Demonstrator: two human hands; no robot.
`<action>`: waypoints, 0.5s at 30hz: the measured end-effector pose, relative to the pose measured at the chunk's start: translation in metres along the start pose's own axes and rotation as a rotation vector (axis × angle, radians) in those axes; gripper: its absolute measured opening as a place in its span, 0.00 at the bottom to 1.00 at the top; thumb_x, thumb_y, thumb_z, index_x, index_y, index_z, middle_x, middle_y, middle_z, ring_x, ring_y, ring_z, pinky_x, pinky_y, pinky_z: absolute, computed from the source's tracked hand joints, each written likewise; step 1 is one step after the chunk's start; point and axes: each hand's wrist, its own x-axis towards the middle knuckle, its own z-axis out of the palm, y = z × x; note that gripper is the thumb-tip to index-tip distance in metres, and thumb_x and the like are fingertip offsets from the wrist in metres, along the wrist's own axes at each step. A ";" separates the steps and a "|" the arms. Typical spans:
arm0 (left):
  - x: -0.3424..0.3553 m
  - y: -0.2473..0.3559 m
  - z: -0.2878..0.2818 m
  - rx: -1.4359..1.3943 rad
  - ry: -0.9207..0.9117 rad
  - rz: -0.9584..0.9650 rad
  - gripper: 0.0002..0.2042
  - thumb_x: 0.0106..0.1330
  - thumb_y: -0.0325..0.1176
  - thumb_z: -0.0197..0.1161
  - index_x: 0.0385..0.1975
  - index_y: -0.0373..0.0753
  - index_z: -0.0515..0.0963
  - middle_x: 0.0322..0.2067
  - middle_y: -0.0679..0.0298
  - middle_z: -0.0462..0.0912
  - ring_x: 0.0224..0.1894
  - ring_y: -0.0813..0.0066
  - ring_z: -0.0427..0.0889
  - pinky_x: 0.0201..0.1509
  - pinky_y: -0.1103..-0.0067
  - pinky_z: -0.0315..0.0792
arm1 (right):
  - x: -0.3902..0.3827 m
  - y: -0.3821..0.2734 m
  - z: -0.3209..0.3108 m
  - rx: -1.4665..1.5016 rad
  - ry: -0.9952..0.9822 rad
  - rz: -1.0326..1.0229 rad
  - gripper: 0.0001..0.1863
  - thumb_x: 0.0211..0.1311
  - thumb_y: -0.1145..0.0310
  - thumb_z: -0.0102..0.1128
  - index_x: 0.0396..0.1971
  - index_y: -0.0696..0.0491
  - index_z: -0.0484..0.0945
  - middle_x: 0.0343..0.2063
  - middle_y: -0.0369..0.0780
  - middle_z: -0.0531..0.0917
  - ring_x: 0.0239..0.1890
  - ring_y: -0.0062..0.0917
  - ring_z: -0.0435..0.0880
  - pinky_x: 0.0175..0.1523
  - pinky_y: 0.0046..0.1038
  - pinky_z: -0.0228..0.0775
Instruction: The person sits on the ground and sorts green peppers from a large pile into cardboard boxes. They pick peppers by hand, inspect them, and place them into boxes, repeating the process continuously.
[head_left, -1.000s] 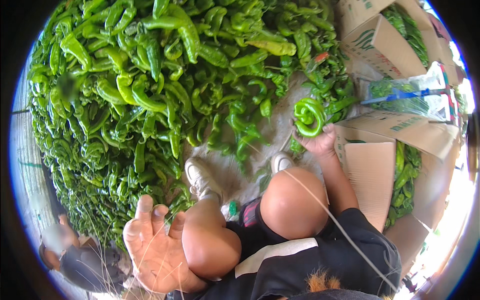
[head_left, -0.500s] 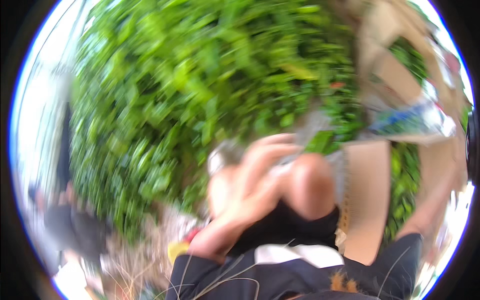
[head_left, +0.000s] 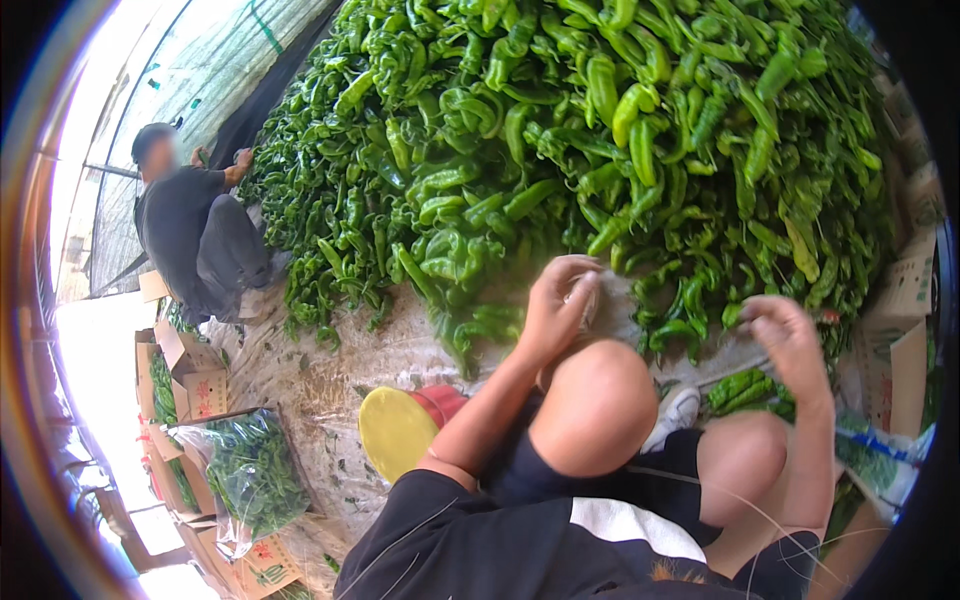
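A large heap of long green peppers (head_left: 640, 140) fills the upper and middle view. My left hand (head_left: 562, 305) is above my left knee at the heap's lower edge, fingers curled in; whatever they may hold is hidden. My right hand (head_left: 775, 330) hangs over the lower right of the heap, fingers loosely bent and apart, with no pepper visible in its grip. Some long peppers (head_left: 740, 390) lie on the soiled sheet (head_left: 320, 370) beside my white shoe (head_left: 675, 415).
A co-worker (head_left: 190, 225) crouches at left, hands at the heap. Cardboard boxes (head_left: 200, 390) and a clear bag of peppers (head_left: 255, 480) lie lower left. A yellow and red round object (head_left: 395, 430) sits beside my left leg. More boxes (head_left: 905, 360) line the right.
The view has swung left, bringing the co-worker and left-side boxes in. My left hand has moved from spread out low to curled at the heap. My right hand no longer shows the curled pepper.
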 end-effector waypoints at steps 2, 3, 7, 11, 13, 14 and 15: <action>0.038 -0.059 -0.032 0.495 0.004 -0.031 0.13 0.61 0.32 0.62 0.43 0.33 0.77 0.45 0.54 0.77 0.51 0.59 0.77 0.58 0.71 0.68 | 0.030 0.003 0.032 -0.209 -0.131 0.110 0.16 0.62 0.70 0.62 0.48 0.58 0.77 0.40 0.38 0.82 0.43 0.23 0.81 0.51 0.27 0.73; 0.057 -0.086 -0.046 0.623 0.041 0.015 0.16 0.59 0.32 0.63 0.46 0.34 0.75 0.47 0.53 0.76 0.53 0.56 0.74 0.59 0.69 0.68 | 0.041 0.012 0.045 -0.235 -0.212 0.077 0.17 0.61 0.70 0.63 0.49 0.58 0.76 0.40 0.39 0.82 0.42 0.24 0.81 0.50 0.27 0.74; 0.143 -0.176 -0.076 1.187 0.234 0.148 0.29 0.52 0.31 0.67 0.57 0.37 0.68 0.53 0.52 0.72 0.59 0.51 0.67 0.66 0.65 0.62 | 0.076 0.026 0.068 -0.318 -0.517 0.114 0.21 0.58 0.70 0.64 0.51 0.61 0.75 0.42 0.46 0.81 0.40 0.30 0.83 0.49 0.30 0.75; 0.170 -0.233 -0.075 1.455 0.162 -0.036 0.19 0.55 0.28 0.59 0.49 0.37 0.71 0.43 0.56 0.75 0.53 0.57 0.71 0.69 0.59 0.56 | 0.110 0.045 0.070 -0.425 -0.504 0.166 0.21 0.57 0.72 0.63 0.51 0.61 0.75 0.42 0.46 0.81 0.43 0.30 0.82 0.50 0.30 0.74; 0.158 -0.236 -0.070 1.425 0.139 0.024 0.13 0.53 0.27 0.61 0.39 0.39 0.71 0.39 0.58 0.75 0.47 0.59 0.72 0.66 0.60 0.60 | 0.131 0.052 0.072 -0.391 -0.452 0.191 0.21 0.57 0.72 0.62 0.51 0.61 0.74 0.42 0.46 0.81 0.44 0.30 0.82 0.50 0.29 0.74; 0.153 -0.232 -0.064 1.244 0.111 -0.060 0.16 0.52 0.27 0.64 0.42 0.38 0.71 0.39 0.56 0.74 0.47 0.55 0.74 0.57 0.63 0.68 | 0.138 0.057 0.073 -0.366 -0.411 0.205 0.21 0.57 0.72 0.62 0.51 0.60 0.74 0.42 0.46 0.81 0.44 0.30 0.82 0.50 0.29 0.74; 0.143 -0.228 -0.061 1.073 0.121 -0.081 0.18 0.53 0.27 0.65 0.44 0.37 0.71 0.40 0.54 0.74 0.45 0.53 0.74 0.52 0.63 0.70 | 0.144 0.062 0.076 -0.337 -0.352 0.205 0.21 0.57 0.73 0.62 0.51 0.60 0.74 0.42 0.45 0.81 0.43 0.29 0.82 0.50 0.29 0.74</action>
